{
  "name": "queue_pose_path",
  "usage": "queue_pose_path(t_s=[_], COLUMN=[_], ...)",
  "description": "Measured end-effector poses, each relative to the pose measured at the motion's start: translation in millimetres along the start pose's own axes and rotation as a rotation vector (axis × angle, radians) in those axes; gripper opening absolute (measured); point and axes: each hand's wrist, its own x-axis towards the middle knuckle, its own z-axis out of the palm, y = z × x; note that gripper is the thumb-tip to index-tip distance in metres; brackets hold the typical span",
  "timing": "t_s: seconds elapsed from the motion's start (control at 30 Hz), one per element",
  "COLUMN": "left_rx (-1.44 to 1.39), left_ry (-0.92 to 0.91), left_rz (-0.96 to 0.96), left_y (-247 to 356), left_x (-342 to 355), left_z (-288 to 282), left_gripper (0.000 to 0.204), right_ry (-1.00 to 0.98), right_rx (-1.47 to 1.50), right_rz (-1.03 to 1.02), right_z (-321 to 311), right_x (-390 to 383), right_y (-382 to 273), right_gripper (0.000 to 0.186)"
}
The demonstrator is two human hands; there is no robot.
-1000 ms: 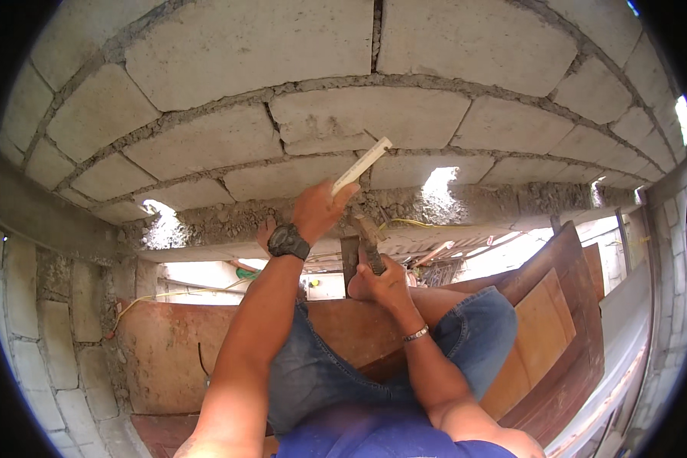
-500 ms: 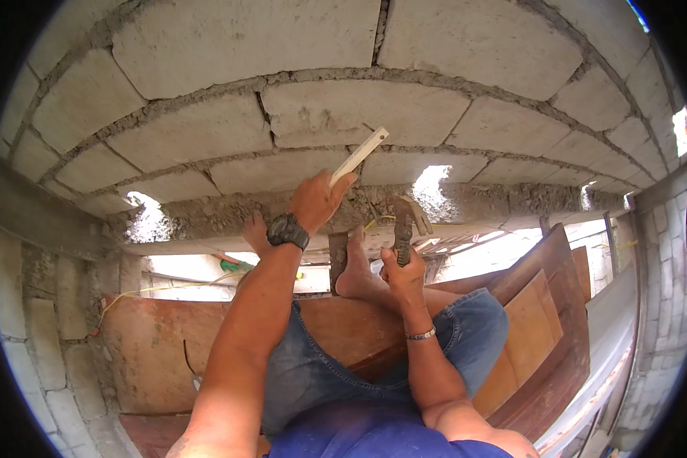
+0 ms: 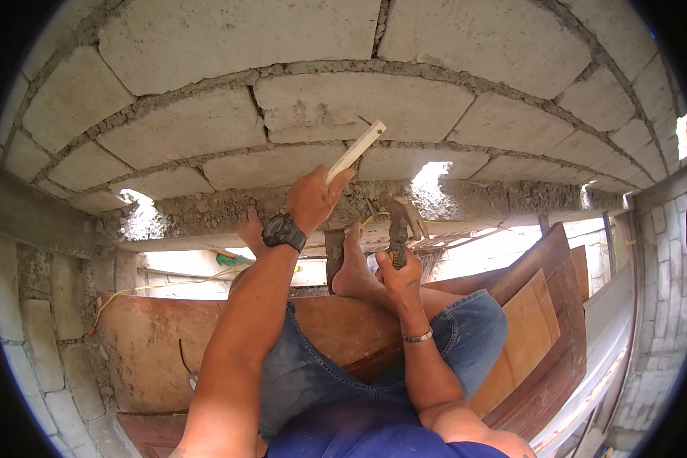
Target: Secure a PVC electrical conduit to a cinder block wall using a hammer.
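Observation:
My left hand [image 3: 313, 200] is closed round the lower end of a narrow cream-white strip [image 3: 356, 153]. The strip slants up to the right against the block wall [image 3: 298, 107], with a dark hole near its upper end. A thin nail-like point [image 3: 365, 120] shows just beside that end; whether it is fixed in the wall or the strip is unclear. In my right hand [image 3: 401, 276], wrapped round its dark grip, a claw hammer [image 3: 398, 233] points head-up. Its head is below and to the right of the strip, apart from it.
Rough mortar covers a ledge [image 3: 481, 200] along the wall's foot, with bright gaps in it. My bare feet rest against this ledge. Brown wooden boards [image 3: 153, 336] lie beneath me, and more panels [image 3: 538, 305] lean at the right. A yellow cord [image 3: 153, 288] runs at the left.
The view has shifted slightly. Both hands keep their holds on the strip and the hammer, and their positions have barely changed.

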Motion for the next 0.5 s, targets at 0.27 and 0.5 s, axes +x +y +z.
queue_pose_path(t_s=[0.27,0.5], left_rx=[0.028,0.062], left_ry=[0.009,0.004], left_rz=[-0.031,-0.066], left_y=[0.9,2.6], left_x=[0.4,-1.3], left_z=[-0.1,-2.6], left_gripper=[0.06,0.06], right_ry=[-0.001,0.033], right_rx=[-0.026,-0.063], right_rz=[-0.03,-0.093], right_z=[-0.3,3.9], right_x=[0.1,2.4], right_y=[-4.1,-14.9], right_gripper=[0.037,0.03])
